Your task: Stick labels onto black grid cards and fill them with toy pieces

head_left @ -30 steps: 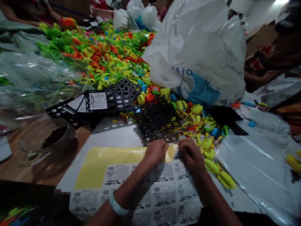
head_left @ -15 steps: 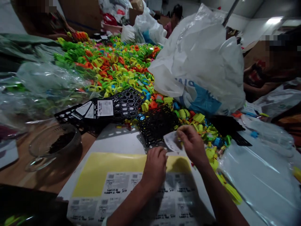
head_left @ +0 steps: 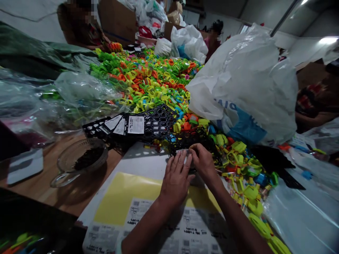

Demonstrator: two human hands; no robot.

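Presently, a printed yellow-and-white paper sheet [head_left: 112,201] overlies white board [head_left: 147,164]; near sheet's far edge, left hand [head_left: 176,176] flat, right hand [head_left: 203,162] pinching white label [head_left: 187,152]; brown cardboard carton [head_left: 116,21] beyond.

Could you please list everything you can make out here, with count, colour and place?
Label sheet: one, yellow and white, under the forearms
Loose label: one, white, at the fingertips, partly hidden
Mesh panel: one, black, beneath the hands
Stacked mesh panels: several, black, left of the hands
Plastic pieces: countless, mostly yellow, green, orange, heaped beyond
Glass bowl: one, clear, dark contents, left
Large bag: one, white and blue, right
Clear plastic: uncountable, transparent, left
Cardboard boxes: several, brown, background
Co-workers: at least three, dim clothing, background
Left hand: one, bare, laid flat
Right hand: one, bare, at the label
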